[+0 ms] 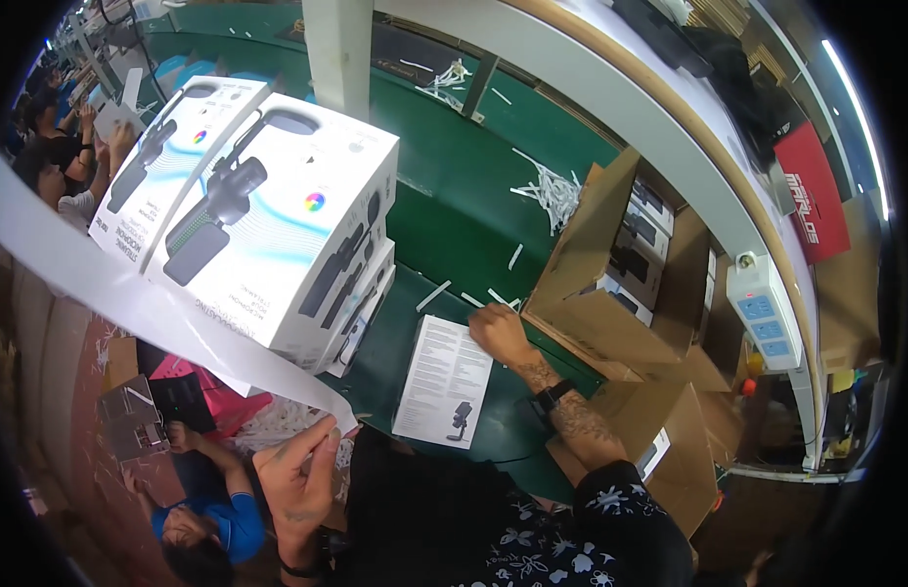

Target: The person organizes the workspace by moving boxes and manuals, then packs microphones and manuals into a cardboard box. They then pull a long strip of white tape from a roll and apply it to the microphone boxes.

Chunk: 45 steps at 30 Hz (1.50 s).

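1. At the far left, a white strip (160, 315) runs from the edge of view, in front of a stack of white boxes (263, 230).
2. Below the strip, a co-worker in a blue shirt (241, 523) is at a lower level.
3. The left hand (299, 479) is nearly closed; thumb and forefinger pinch the end of the strip.
4. To the right, one white box (442, 382) lies on the green table (403, 298), its printed side up.
5. The right hand (500, 333) touches the upper right corner of this box. Its fingers are bent; I cannot tell if they grip anything.
6. Beyond this hand, thin paper strips (554, 199) lie in a heap, just beside an open carton (610, 311) with boxes inside.
7. At the far right is a socket block (764, 311).
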Available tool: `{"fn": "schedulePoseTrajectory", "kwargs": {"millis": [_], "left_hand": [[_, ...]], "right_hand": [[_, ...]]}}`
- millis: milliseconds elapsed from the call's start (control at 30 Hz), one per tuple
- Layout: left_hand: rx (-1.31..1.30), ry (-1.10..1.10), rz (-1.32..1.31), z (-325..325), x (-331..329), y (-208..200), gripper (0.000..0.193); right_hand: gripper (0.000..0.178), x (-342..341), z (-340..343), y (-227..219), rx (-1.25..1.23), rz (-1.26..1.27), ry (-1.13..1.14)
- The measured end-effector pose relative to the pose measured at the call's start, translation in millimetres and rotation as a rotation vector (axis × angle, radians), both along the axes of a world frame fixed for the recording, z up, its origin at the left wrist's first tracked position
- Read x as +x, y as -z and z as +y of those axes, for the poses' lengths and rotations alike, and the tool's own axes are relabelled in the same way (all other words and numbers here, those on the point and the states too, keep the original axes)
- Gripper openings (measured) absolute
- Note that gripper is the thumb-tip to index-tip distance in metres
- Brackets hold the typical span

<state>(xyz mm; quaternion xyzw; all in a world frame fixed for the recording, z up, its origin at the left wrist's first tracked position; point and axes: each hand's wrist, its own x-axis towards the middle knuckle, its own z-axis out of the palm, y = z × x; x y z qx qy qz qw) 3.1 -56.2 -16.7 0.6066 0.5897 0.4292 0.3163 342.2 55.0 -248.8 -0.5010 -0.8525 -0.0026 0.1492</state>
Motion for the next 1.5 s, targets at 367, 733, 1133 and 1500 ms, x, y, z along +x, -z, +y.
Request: {"fn": "schedulePoseTrajectory", "kwargs": {"millis": [367,733,1133,1500], "left_hand": [[-0.036,0.057,0.001,4.3,-1.3,-0.3,0.017],[-0.049,-0.004,-0.148,2.7,-6.7,4.0,0.016],[-0.012,-0.047,-0.241,-26.6,-25.9,10.2,0.018],[-0.191,0.188,-0.921,-26.5,-39.0,8.1,0.023]], "right_hand": [[0.016,-2.2,-1.9,-26.7,-0.165,0.092,-0.209],[0.023,-6.9,11.0,14.1,-0.715,0.534,0.153],[0.053,-67.3,10.4,-0.5,-0.618,0.086,-0.161],[0.061,-31.2,-50.2,-19.1,-0.425,-0.305,0.498]]}}
